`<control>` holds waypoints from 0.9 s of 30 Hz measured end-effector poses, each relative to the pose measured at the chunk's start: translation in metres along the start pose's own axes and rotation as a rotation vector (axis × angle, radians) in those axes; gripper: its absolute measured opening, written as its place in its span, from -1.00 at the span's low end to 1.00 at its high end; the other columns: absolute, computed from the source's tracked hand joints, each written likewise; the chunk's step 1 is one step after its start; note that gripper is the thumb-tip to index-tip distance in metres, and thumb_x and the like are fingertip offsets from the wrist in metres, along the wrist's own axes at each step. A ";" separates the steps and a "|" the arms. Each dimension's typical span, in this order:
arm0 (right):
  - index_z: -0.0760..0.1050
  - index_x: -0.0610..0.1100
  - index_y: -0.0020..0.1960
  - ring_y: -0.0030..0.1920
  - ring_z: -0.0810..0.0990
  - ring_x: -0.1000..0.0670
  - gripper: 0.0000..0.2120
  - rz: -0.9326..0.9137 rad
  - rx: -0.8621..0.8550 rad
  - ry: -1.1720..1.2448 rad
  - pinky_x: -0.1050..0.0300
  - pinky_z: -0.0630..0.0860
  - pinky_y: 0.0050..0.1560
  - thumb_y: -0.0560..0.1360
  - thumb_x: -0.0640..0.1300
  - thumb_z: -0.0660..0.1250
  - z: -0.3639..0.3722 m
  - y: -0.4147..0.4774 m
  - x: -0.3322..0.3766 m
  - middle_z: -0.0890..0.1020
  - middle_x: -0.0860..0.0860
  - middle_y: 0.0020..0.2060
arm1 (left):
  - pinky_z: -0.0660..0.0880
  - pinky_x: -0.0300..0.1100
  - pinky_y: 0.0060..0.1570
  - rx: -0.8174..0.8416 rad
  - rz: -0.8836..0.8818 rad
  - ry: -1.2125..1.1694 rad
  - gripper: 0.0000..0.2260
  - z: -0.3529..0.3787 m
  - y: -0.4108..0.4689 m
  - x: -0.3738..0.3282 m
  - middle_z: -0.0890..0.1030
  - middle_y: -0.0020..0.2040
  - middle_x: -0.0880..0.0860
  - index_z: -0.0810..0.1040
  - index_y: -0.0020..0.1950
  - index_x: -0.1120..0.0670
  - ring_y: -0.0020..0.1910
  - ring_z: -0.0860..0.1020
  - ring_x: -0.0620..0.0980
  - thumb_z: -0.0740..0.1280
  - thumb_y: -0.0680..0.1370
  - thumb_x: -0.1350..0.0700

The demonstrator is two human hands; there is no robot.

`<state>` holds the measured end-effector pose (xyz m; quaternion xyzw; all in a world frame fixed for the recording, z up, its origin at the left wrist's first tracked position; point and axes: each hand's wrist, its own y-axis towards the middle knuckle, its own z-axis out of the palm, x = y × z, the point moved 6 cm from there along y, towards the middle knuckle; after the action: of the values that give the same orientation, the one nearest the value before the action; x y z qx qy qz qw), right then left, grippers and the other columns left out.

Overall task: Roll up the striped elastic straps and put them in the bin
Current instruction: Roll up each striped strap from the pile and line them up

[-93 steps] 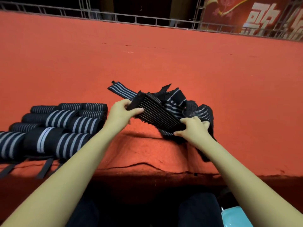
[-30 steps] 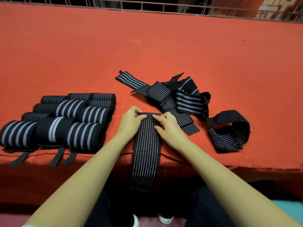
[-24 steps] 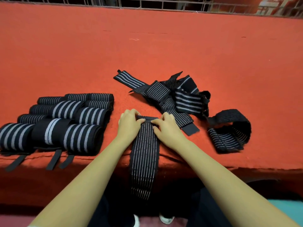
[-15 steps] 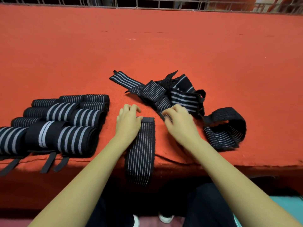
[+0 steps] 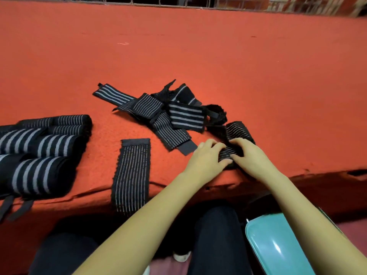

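- Landmark: flat strap point(image 5: 132, 171), lying alone across the front edge of the red table point(image 5: 198, 56), near end hanging over.
- Left of it: narrow bare lane, then a block of rolled straps point(image 5: 43, 147), tabs dangling over the edge.
- Right of it: bare wedge, open from the front edge, closed on the far side by the tail of the loose strap pile point(image 5: 158, 114).
- Farther right: 2 hands, left hand point(image 5: 206, 159) and right hand point(image 5: 250, 155), hold a folded strap point(image 5: 230, 151); both forearms cross the edge there.
- Beyond it, past the pile: wide bare cloth up to the railing point(image 5: 178, 2).
- Below right: dark-trousered knee point(image 5: 214, 235) and teal plastic item point(image 5: 278, 247) under the edge.
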<state>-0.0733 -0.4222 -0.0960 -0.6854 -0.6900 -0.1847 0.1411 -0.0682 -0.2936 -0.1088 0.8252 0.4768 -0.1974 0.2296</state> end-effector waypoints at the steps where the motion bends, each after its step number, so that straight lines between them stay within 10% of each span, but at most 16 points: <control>1: 0.43 -0.20 0.34 0.30 0.47 -0.11 -0.54 0.007 -0.018 0.012 0.17 0.27 0.25 0.46 -0.28 0.36 -0.002 -0.002 -0.005 0.53 -0.13 0.28 | 0.32 -0.03 0.28 0.007 -0.010 0.000 -0.58 0.000 0.001 0.000 0.43 0.20 0.10 0.48 0.32 0.07 0.20 0.40 0.12 0.39 0.51 -0.04; 7: 0.49 -0.17 0.32 0.29 0.48 -0.08 -0.63 0.032 -0.052 0.101 0.21 0.28 0.23 0.51 -0.29 0.30 -0.014 -0.006 -0.015 0.55 -0.10 0.27 | 0.36 -0.07 0.15 0.046 0.009 0.009 -0.80 -0.028 0.000 0.013 0.35 -0.06 0.00 0.56 0.12 0.11 0.07 0.46 0.10 0.37 0.49 0.19; 15: 0.58 -0.08 0.11 -0.03 0.56 0.07 -0.82 -0.117 -0.005 0.312 0.28 0.41 0.07 0.51 -0.21 0.36 0.004 -0.014 0.028 0.58 -0.01 0.05 | 0.38 -0.11 0.06 0.014 -0.044 0.042 -0.81 -0.064 -0.035 0.052 0.55 -0.13 -0.08 0.57 -0.15 -0.03 -0.02 0.41 -0.06 0.37 0.50 -0.14; 20: 0.45 -0.15 0.31 0.26 0.42 -0.08 -0.58 -0.171 -0.138 0.171 0.13 0.29 0.31 0.48 -0.16 0.41 0.010 -0.001 0.037 0.46 -0.07 0.25 | 0.39 -0.14 0.08 0.026 -0.201 0.015 -0.77 -0.065 -0.044 0.068 0.49 -0.03 -0.01 0.47 0.09 -0.10 0.04 0.46 -0.04 0.40 0.49 -0.08; 27: 0.24 -0.23 0.33 0.10 0.51 -0.27 -0.40 0.141 -0.378 0.252 -0.04 0.40 -0.05 0.47 0.03 0.42 0.002 0.026 0.036 0.33 -0.15 0.25 | 0.43 -0.01 0.20 0.059 -0.303 0.073 -0.56 -0.068 -0.050 0.085 0.50 0.00 0.02 0.53 0.26 -0.14 0.12 0.50 0.08 0.37 0.43 -0.26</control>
<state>-0.0482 -0.3893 -0.0797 -0.7178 -0.5705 -0.3843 0.1080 -0.0645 -0.1738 -0.1092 0.7567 0.5981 -0.2134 0.1552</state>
